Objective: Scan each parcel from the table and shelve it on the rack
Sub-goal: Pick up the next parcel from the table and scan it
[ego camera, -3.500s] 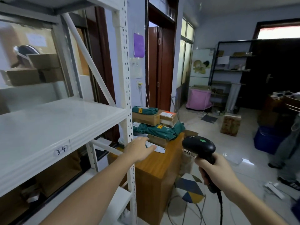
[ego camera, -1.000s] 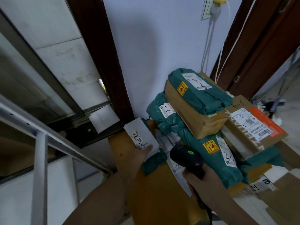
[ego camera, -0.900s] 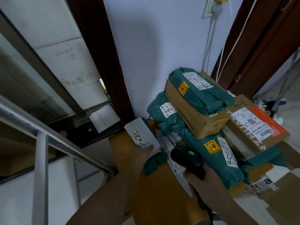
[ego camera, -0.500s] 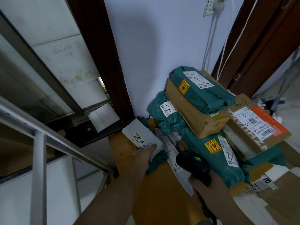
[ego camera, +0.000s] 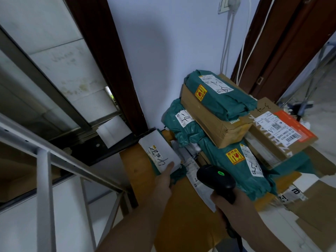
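A black scanner (ego camera: 215,180) with a small green light on top is gripped by the right hand (ego camera: 234,204), with the fingers curled round its handle. Just to the left, a small white parcel (ego camera: 160,151) is held up by the left hand (ego camera: 163,182). The thumb is pressed on the parcel's near edge, and the other fingers are hidden under it. Black marks are written on the parcel's top, next to a little yellow spot. The parcel is tilted, with its far end higher, and it is held over the left part of the wooden table (ego camera: 181,219). Some bare wood is seen below the hands. Farther back and to the right, green bag parcels (ego camera: 218,95) and brown boxes (ego camera: 214,122) are piled against the pale wall (ego camera: 163,51). On the left, the grey bars of the rack (ego camera: 43,171) are seen close to the table's edge
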